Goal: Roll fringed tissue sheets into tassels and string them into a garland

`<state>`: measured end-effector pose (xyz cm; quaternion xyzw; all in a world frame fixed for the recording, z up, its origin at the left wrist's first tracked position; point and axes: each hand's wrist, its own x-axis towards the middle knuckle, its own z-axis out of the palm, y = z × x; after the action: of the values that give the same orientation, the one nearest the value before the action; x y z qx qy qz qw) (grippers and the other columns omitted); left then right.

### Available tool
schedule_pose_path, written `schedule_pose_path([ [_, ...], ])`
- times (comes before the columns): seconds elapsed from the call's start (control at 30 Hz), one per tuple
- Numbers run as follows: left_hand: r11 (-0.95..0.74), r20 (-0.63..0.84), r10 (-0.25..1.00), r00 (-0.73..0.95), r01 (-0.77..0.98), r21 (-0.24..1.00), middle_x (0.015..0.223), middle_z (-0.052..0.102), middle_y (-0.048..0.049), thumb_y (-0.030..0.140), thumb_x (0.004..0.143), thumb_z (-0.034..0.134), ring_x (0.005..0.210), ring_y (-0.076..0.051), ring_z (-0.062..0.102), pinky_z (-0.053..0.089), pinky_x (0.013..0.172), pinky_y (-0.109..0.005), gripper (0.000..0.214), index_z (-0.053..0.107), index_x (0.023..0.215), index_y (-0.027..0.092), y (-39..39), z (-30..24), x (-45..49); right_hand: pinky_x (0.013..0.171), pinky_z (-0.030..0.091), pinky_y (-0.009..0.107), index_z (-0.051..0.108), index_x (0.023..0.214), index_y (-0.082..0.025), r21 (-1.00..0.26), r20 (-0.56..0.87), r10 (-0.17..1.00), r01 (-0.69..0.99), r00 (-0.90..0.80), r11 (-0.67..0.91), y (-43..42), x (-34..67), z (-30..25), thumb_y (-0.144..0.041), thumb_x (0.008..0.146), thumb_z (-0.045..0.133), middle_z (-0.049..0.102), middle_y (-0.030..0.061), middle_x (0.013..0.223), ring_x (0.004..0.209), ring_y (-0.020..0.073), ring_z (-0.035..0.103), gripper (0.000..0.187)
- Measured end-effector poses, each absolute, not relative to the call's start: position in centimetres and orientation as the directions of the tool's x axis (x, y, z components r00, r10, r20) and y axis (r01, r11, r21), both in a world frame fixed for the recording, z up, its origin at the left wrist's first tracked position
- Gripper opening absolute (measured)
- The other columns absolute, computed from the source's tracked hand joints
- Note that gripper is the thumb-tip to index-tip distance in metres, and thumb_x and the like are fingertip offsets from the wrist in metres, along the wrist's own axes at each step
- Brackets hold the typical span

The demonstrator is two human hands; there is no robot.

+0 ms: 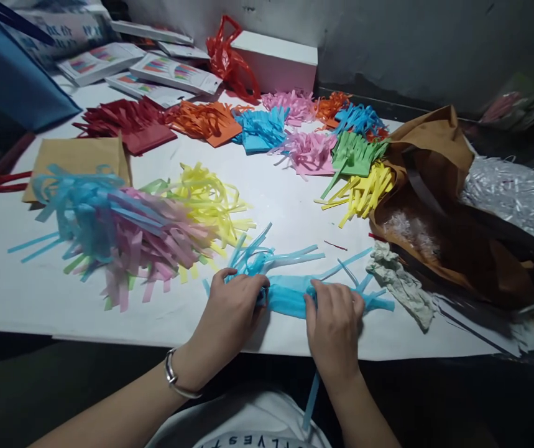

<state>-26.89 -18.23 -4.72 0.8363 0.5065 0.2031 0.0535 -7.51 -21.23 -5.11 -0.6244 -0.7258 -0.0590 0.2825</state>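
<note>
A light-blue tissue paper tassel (288, 297) lies across the front of the white table, its uncut band in the middle and its fringe spread to both sides. My left hand (239, 298) has its fingers closed on the band's left part. On the right part, my right hand (336, 311) grips with curled fingers. One loose blue strip (312, 401) hangs over the table edge below my right hand. To the left rests a heap of finished-looking blue, pink and yellow tassels (155, 224), partly over a brown paper piece (80, 162).
Fringed paper bundles in dark red (131, 124), orange (206, 121), green (357, 152) and yellow (369, 190) line the back. An open brown bag (434, 137) and a crumpled pale cloth (401, 286) lie right. Flat boxes (178, 73) and a red plastic bag (229, 59) stand behind.
</note>
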Motion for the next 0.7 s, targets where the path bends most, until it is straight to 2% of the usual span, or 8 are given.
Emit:
schedule_pose_path([
  [0.1, -0.489, 0.284, 0.864, 0.415, 0.826, 0.282, 0.075, 0.069, -0.0024, 0.005, 0.081, 0.044, 0.073, -0.024, 0.065, 0.039, 0.086, -0.045, 0.024, 0.054, 0.098, 0.018, -18.1, -4.8, -26.7, 0.103, 0.038, 0.049, 0.063, 0.115, -0.015, -0.211, 0.595, 0.783, 0.905, -0.181, 0.37, -21.9, -7.5, -4.5, -0.01, 0.095, 0.055, 0.07, 0.0117, 0.108, 0.109, 0.0251, 0.06, 0.023],
  [0.2, -0.494, 0.262, 0.865, 0.428, 0.817, 0.296, 0.078, 0.071, -0.0028, 0.01, 0.088, 0.045, 0.073, -0.022, 0.066, 0.042, 0.083, -0.041, 0.017, 0.055, 0.098, 0.018, -17.5, -4.6, -26.7, 0.102, 0.044, 0.043, 0.065, 0.114, -0.012, -0.208, 0.54, 0.75, 0.802, -0.383, 0.56, -22.4, -8.0, -4.7, -0.007, 0.093, 0.054, 0.071, 0.0102, 0.105, 0.107, 0.0233, 0.061, 0.024],
  [0.37, -0.468, 0.287, 0.874, 0.392, 0.837, 0.284, 0.078, 0.073, -0.0041, 0.018, 0.094, 0.048, 0.073, -0.025, 0.067, 0.046, 0.077, -0.04, 0.013, 0.058, 0.103, 0.018, -16.4, -3.9, -27.5, 0.095, 0.05, 0.041, 0.068, 0.096, -0.012, -0.124, 0.5, 0.74, 0.808, -0.45, 0.576, -21.8, -8.8, -5.4, -0.002, 0.093, 0.045, 0.07, 0.01, 0.093, 0.092, 0.0217, 0.062, 0.026],
  [0.47, -0.482, 0.389, 0.839, 0.38, 0.852, 0.206, 0.1, 0.073, -0.011, 0.021, 0.097, 0.052, 0.093, -0.029, 0.067, 0.045, 0.087, -0.046, 0.019, 0.056, 0.115, 0.017, -16.8, -3.0, -28.1, 0.094, 0.051, 0.041, 0.067, 0.09, -0.013, -0.103, 0.514, 0.732, 0.815, -0.447, 0.57, -21.6, -8.6, -5.5, -0.001, 0.093, 0.044, 0.07, 0.0097, 0.09, 0.089, 0.0209, 0.062, 0.026],
  [0.53, -0.588, 0.445, 0.758, 0.476, 0.794, 0.154, 0.118, 0.069, -0.0127, 0.023, 0.096, 0.057, 0.109, -0.032, 0.062, 0.04, 0.098, -0.051, 0.025, 0.056, 0.12, 0.02, -17.5, -2.6, -28.1, 0.096, 0.05, 0.041, 0.068, 0.094, -0.012, -0.114, 0.544, 0.723, 0.816, -0.426, 0.566, -21.9, -8.3, -5.4, -0.002, 0.092, 0.046, 0.071, 0.0099, 0.094, 0.094, 0.0213, 0.063, 0.024],
  [0.57, -0.653, 0.443, 0.713, 0.543, 0.745, 0.138, 0.12, 0.069, -0.0112, 0.022, 0.096, 0.057, 0.113, -0.032, 0.06, 0.037, 0.102, -0.053, 0.025, 0.057, 0.12, 0.022, -17.9, -2.5, -28.0, 0.098, 0.05, 0.042, 0.068, 0.097, -0.011, -0.127, 0.57, 0.71, 0.809, -0.414, 0.574, -22.1, -8.1, -5.3, -0.002, 0.092, 0.047, 0.072, 0.0102, 0.097, 0.097, 0.0218, 0.064, 0.023],
  [0.63, -0.737, 0.386, 0.659, 0.646, 0.657, 0.159, 0.112, 0.071, -0.0064, 0.013, 0.096, 0.052, 0.111, -0.029, 0.06, 0.032, 0.106, -0.053, 0.022, 0.062, 0.113, 0.024, -18.8, -2.6, -27.6, 0.102, 0.049, 0.043, 0.067, 0.103, -0.01, -0.163, 0.616, 0.677, 0.776, -0.402, 0.609, -22.5, -7.8, -5.0, -0.004, 0.092, 0.049, 0.073, 0.011, 0.103, 0.104, 0.0227, 0.064, 0.022],
  [0.7, -0.738, 0.368, 0.669, 0.646, 0.636, 0.226, 0.098, 0.073, -0.003, 0.007, 0.096, 0.046, 0.103, -0.025, 0.063, 0.031, 0.106, -0.052, 0.025, 0.065, 0.103, 0.023, -19.3, -3.2, -27.2, 0.105, 0.048, 0.045, 0.067, 0.108, -0.009, -0.187, 0.61, 0.672, 0.748, -0.42, 0.637, -22.9, -7.5, -4.8, -0.007, 0.093, 0.049, 0.073, 0.0116, 0.107, 0.107, 0.0227, 0.064, 0.023],
])
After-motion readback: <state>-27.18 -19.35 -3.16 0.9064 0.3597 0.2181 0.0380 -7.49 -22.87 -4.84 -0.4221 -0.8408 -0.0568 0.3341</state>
